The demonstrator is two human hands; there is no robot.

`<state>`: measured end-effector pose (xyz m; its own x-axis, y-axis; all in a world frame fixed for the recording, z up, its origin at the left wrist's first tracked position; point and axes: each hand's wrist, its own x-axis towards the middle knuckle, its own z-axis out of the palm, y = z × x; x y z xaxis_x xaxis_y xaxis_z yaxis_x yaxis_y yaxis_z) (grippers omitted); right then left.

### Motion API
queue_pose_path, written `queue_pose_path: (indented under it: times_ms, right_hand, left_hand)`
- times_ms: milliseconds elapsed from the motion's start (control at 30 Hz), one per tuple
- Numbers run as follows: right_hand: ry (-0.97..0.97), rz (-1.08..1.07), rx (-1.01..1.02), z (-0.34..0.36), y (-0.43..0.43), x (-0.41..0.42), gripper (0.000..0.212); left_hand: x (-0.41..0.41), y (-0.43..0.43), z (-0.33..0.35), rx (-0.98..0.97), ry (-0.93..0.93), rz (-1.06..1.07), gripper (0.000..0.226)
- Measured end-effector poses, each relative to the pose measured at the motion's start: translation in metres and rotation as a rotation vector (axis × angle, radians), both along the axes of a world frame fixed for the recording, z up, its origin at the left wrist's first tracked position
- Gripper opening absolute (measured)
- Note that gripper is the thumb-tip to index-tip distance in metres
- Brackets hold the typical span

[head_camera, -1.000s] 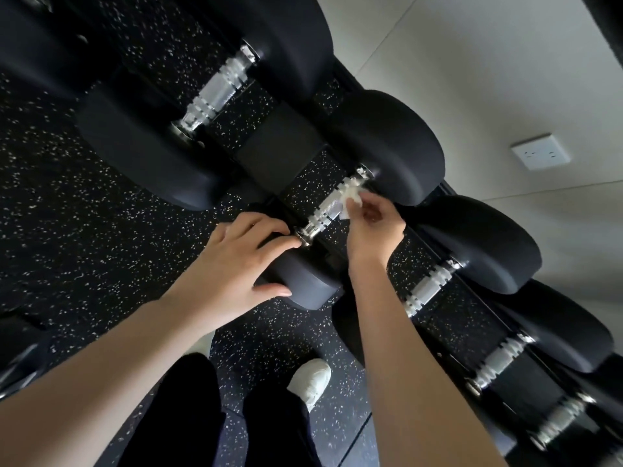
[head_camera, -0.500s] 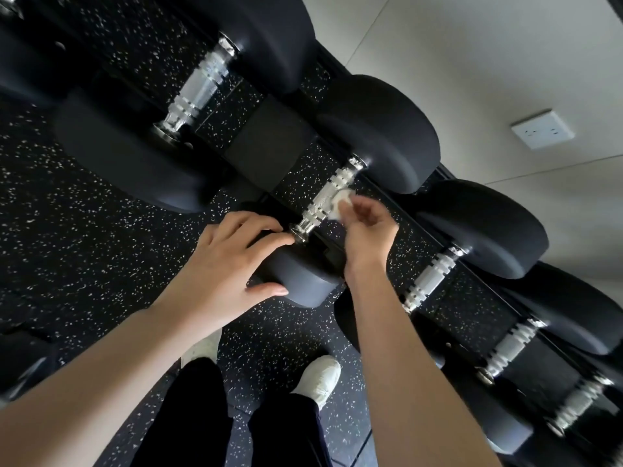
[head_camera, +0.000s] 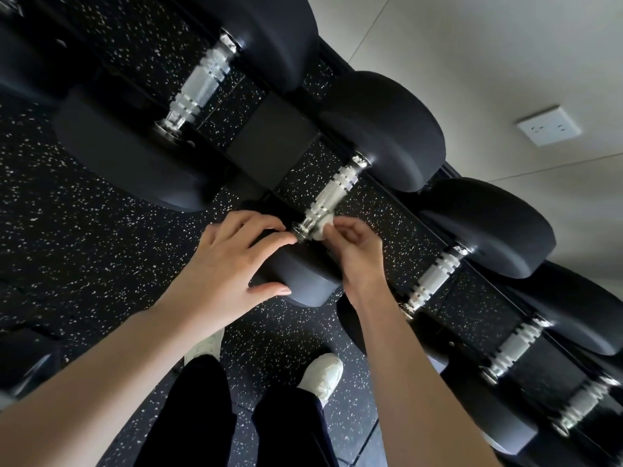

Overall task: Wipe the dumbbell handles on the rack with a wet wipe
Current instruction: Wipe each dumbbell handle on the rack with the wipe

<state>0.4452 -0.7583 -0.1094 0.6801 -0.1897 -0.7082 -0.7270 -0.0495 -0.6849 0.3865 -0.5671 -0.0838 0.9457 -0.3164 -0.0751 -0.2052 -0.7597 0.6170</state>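
A small, bunched white wet wipe (head_camera: 323, 227) presses on the near end of a knurled chrome dumbbell handle (head_camera: 333, 192) that lies across the black rack (head_camera: 269, 143)

**Bare forearms, black trousers, white trainers**

The person's forearms (head_camera: 101, 382) are uncovered from the lower edge of the view up to the wrists. The left hand (head_camera: 232, 264) and the right hand (head_camera: 357, 254) are bare too, and the left thumbnail is short and plain. The legs are covered by black trousers (head_camera: 192, 416) of plain, unpatterned cloth that reaches down to the shoes. The shoes (head_camera: 322, 375) are white trainers with rounded toes and seamed panels. The left one shows only in part.
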Motion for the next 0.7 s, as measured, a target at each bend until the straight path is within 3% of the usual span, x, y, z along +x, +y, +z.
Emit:
queue_pose_path:
  times_ms: [400, 500, 700]
  right_hand:
    - [-0.225, -0.387, 0.323, 0.006, -0.002, 0.054, 0.024]
    - [-0.219, -0.338, 0.392, 0.0, -0.004, 0.052, 0.029]
    - [-0.083, -0.045, 0.254, -0.004, -0.009, 0.022, 0.034]
  left_hand:
    - [0.0, 0.0, 0.0, -0.021, 0.003, 0.007, 0.064]
    - [-0.001, 0.001, -0.001, -0.021, 0.007, 0.008, 0.064]
    - [-0.001, 0.001, -0.002, -0.009, 0.005, 0.004, 0.063]
